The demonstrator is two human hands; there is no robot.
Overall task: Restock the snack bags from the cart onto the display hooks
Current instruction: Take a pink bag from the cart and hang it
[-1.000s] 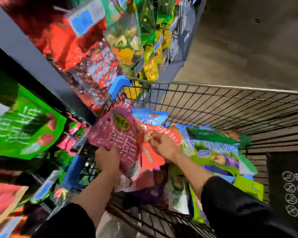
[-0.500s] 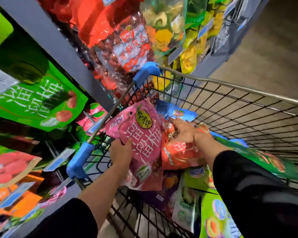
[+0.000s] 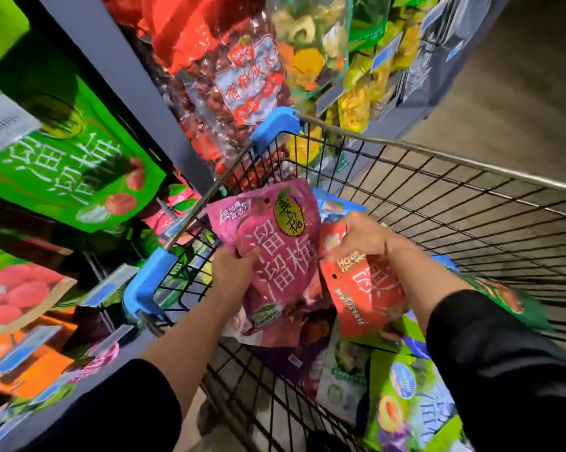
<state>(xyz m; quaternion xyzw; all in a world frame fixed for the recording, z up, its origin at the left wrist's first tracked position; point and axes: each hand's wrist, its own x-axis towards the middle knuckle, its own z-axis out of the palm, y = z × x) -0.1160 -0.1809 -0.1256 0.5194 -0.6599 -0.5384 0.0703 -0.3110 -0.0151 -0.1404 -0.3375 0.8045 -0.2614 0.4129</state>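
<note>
My left hand (image 3: 232, 269) grips a pink snack bag (image 3: 275, 256) with white lettering, held upright above the wire cart (image 3: 438, 203). More pink bags sit behind it in the same hand. My right hand (image 3: 366, 238) grips the top of a red snack bag (image 3: 363, 298) just to the right, lifted over the cart's contents. Several green, blue and purple bags (image 3: 405, 399) lie in the cart below. Display hooks with hanging bags fill the shelving on the left, among them a green bag (image 3: 66, 171).
The cart's blue corner guards (image 3: 144, 285) stand close against the grey shelf upright (image 3: 128, 79). Clear bags of red dates (image 3: 229, 86) and dried fruit (image 3: 311, 50) hang above the cart's far corner. Bare floor (image 3: 519, 93) lies at the upper right.
My right hand has closed on the red bag and raised it out of the pile. My left hand has lifted the pink bags a little higher. The view has tilted toward the shelves.
</note>
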